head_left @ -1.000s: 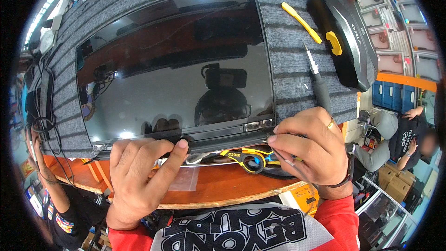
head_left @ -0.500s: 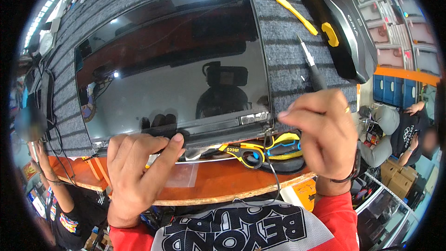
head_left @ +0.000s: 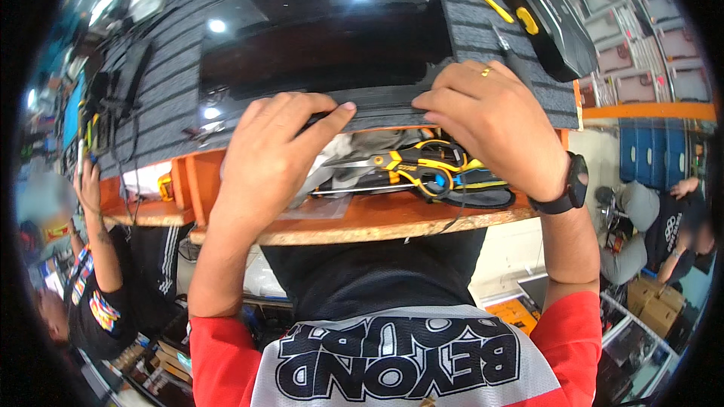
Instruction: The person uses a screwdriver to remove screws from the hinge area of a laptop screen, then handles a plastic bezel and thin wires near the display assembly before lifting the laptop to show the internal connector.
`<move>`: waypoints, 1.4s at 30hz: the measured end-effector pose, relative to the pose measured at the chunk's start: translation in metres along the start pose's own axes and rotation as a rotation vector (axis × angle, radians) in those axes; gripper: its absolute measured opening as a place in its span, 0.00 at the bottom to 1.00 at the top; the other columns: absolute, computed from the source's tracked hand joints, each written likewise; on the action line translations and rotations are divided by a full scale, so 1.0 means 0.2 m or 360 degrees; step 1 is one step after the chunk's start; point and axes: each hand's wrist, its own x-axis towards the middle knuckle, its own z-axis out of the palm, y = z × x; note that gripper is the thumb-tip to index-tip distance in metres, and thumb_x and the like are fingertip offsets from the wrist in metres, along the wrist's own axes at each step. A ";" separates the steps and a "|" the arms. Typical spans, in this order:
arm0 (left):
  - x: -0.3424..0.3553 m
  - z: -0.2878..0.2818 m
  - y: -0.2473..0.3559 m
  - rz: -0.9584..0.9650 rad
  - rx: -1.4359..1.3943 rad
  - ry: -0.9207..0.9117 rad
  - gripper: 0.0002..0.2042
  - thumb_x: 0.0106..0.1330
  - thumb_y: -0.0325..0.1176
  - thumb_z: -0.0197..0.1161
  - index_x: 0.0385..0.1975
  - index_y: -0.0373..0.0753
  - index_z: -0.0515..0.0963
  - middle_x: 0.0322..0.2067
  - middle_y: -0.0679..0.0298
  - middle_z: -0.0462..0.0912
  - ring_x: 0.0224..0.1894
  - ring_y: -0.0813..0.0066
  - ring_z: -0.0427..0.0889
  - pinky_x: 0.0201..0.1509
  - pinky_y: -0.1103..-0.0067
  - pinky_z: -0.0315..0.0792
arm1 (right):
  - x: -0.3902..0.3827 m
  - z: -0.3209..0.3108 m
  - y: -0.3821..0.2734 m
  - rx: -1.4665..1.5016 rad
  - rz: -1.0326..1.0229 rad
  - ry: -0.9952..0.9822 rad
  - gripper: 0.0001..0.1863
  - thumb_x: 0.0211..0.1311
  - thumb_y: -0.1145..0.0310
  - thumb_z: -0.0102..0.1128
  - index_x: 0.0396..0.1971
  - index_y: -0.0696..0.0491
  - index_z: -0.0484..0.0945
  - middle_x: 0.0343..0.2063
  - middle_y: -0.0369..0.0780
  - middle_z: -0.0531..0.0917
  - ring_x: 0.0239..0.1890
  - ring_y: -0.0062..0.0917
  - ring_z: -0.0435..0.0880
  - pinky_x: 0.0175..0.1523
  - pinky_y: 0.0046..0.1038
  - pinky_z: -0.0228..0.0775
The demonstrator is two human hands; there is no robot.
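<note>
A glossy black laptop screen (head_left: 324, 38) lies face up on a grey striped mat, its near edge towards me. My left hand (head_left: 275, 147) grips that edge left of the middle, thumb and fingers pinched on the dark strip along it. At the near right part, my right hand (head_left: 490, 117) has its bent fingers and thumb closed on the same edge, covering the right hinge. Fingertips of both hands are partly hidden. On the left, a small metal hinge (head_left: 204, 132) shows at the screen's corner.
Right of the screen lie a yellow pry tool (head_left: 487, 0), a dark-handled screwdriver (head_left: 509, 49) and a black case (head_left: 554, 26). Yellow-and-black scissors (head_left: 392, 160) sit on the orange shelf (head_left: 377, 226) below the mat. Other people are at the far left and far right.
My right hand has come from beside the right hinge onto the screen's near edge. My left hand stays pinched on that edge. The view has shifted, showing more of my body.
</note>
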 end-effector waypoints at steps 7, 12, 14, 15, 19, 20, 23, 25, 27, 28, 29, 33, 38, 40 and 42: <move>-0.53 -0.22 -0.16 -0.0375 -0.0140 0.0888 0.12 0.56 0.19 0.75 0.41 0.35 0.86 0.37 0.60 0.89 0.39 0.68 0.85 0.43 0.74 0.76 | 0.06 0.01 -0.15 -0.0173 0.0014 0.0023 0.11 0.59 0.73 0.67 0.42 0.55 0.83 0.39 0.40 0.81 0.45 0.37 0.81 0.50 0.37 0.71; -0.62 -0.29 -0.40 -0.0949 -0.0488 0.0600 0.14 0.58 0.25 0.77 0.44 0.34 0.85 0.44 0.60 0.84 0.47 0.70 0.82 0.50 0.78 0.73 | 0.26 0.11 -0.28 -0.0043 -0.0107 0.0024 0.14 0.58 0.72 0.70 0.45 0.54 0.83 0.40 0.39 0.81 0.45 0.35 0.81 0.49 0.37 0.74; -0.59 -0.30 -0.45 -0.0885 -0.0567 0.0401 0.17 0.56 0.28 0.79 0.45 0.34 0.85 0.47 0.60 0.83 0.49 0.68 0.82 0.52 0.77 0.73 | 0.34 0.15 -0.33 -0.0028 -0.0171 0.0022 0.15 0.58 0.71 0.71 0.46 0.53 0.83 0.40 0.39 0.80 0.45 0.34 0.81 0.48 0.36 0.74; -0.57 -0.31 -0.47 -0.0846 -0.0588 0.0326 0.19 0.54 0.30 0.81 0.45 0.35 0.85 0.47 0.60 0.83 0.51 0.68 0.82 0.54 0.76 0.73 | 0.38 0.17 -0.36 -0.0021 -0.0200 0.0022 0.16 0.58 0.71 0.71 0.46 0.53 0.83 0.40 0.38 0.80 0.44 0.34 0.81 0.48 0.35 0.74; -0.55 -0.24 -0.61 -0.0625 -0.0667 0.0139 0.19 0.52 0.28 0.82 0.43 0.33 0.84 0.47 0.60 0.82 0.51 0.67 0.82 0.55 0.74 0.75 | 0.49 0.26 -0.44 -0.0022 -0.0255 -0.0005 0.17 0.57 0.72 0.64 0.49 0.54 0.83 0.41 0.39 0.80 0.44 0.33 0.81 0.48 0.34 0.75; -0.54 -0.24 -0.62 -0.0610 -0.0669 0.0105 0.17 0.52 0.26 0.82 0.39 0.33 0.84 0.45 0.60 0.82 0.49 0.67 0.81 0.52 0.75 0.76 | 0.51 0.27 -0.45 -0.0037 -0.0263 -0.0008 0.18 0.56 0.72 0.61 0.49 0.55 0.82 0.42 0.39 0.80 0.45 0.33 0.81 0.48 0.34 0.75; -0.54 -0.23 -0.67 -0.0565 -0.0771 0.0089 0.14 0.51 0.27 0.82 0.35 0.33 0.85 0.42 0.61 0.82 0.47 0.67 0.81 0.52 0.73 0.75 | 0.54 0.29 -0.46 0.0000 -0.0239 -0.0059 0.19 0.56 0.73 0.62 0.49 0.55 0.82 0.42 0.39 0.80 0.45 0.33 0.81 0.48 0.33 0.75; -0.52 -0.23 -0.66 -0.0531 -0.0692 0.0117 0.14 0.49 0.30 0.83 0.34 0.37 0.87 0.39 0.64 0.83 0.44 0.67 0.80 0.50 0.72 0.71 | 0.55 0.29 -0.45 0.0034 -0.0197 -0.0093 0.19 0.57 0.73 0.62 0.50 0.55 0.83 0.41 0.39 0.80 0.44 0.33 0.81 0.46 0.34 0.75; -0.51 -0.23 -0.67 -0.0503 -0.0664 0.0103 0.14 0.48 0.32 0.83 0.34 0.39 0.88 0.37 0.66 0.82 0.43 0.67 0.80 0.50 0.72 0.69 | 0.54 0.29 -0.45 0.0044 -0.0179 -0.0108 0.19 0.57 0.73 0.62 0.50 0.56 0.83 0.39 0.40 0.80 0.43 0.33 0.81 0.44 0.34 0.75; -0.52 -0.22 -0.67 -0.0496 -0.0646 0.0112 0.14 0.47 0.33 0.83 0.35 0.42 0.89 0.37 0.68 0.82 0.42 0.68 0.79 0.50 0.72 0.67 | 0.55 0.29 -0.45 0.0076 -0.0195 -0.0096 0.19 0.57 0.73 0.63 0.50 0.56 0.83 0.38 0.39 0.79 0.41 0.33 0.80 0.42 0.34 0.74; -0.52 -0.22 -0.67 -0.0508 -0.0652 0.0098 0.14 0.48 0.33 0.83 0.35 0.42 0.89 0.37 0.68 0.82 0.42 0.68 0.79 0.50 0.72 0.66 | 0.56 0.29 -0.45 0.0085 -0.0188 -0.0109 0.19 0.56 0.73 0.64 0.50 0.57 0.83 0.38 0.39 0.79 0.41 0.33 0.80 0.42 0.34 0.74; -0.50 -0.24 -0.67 -0.0530 -0.0650 0.0051 0.13 0.48 0.33 0.82 0.34 0.43 0.89 0.37 0.68 0.82 0.42 0.69 0.79 0.50 0.72 0.65 | 0.57 0.29 -0.46 0.0091 -0.0149 -0.0144 0.19 0.54 0.74 0.65 0.49 0.57 0.83 0.37 0.39 0.78 0.40 0.33 0.79 0.41 0.34 0.73; -0.50 -0.25 -0.67 -0.0513 -0.0621 0.0053 0.13 0.49 0.32 0.82 0.35 0.42 0.89 0.37 0.67 0.82 0.42 0.68 0.80 0.50 0.71 0.66 | 0.59 0.28 -0.47 0.0083 -0.0127 -0.0196 0.18 0.54 0.74 0.66 0.48 0.57 0.83 0.37 0.39 0.78 0.39 0.34 0.79 0.40 0.35 0.72; -0.51 -0.25 -0.67 -0.0491 -0.0643 0.0047 0.13 0.49 0.32 0.82 0.35 0.41 0.89 0.37 0.67 0.83 0.42 0.67 0.80 0.50 0.71 0.67 | 0.59 0.28 -0.48 0.0055 -0.0119 -0.0226 0.19 0.54 0.74 0.65 0.48 0.57 0.83 0.38 0.39 0.78 0.39 0.34 0.79 0.41 0.35 0.72; -0.52 -0.25 -0.70 -0.0430 -0.0676 0.0053 0.13 0.50 0.31 0.81 0.36 0.40 0.89 0.38 0.65 0.83 0.42 0.66 0.81 0.48 0.72 0.71 | 0.60 0.27 -0.50 0.0051 -0.0108 -0.0212 0.18 0.55 0.73 0.65 0.48 0.57 0.83 0.39 0.40 0.78 0.40 0.35 0.79 0.41 0.36 0.72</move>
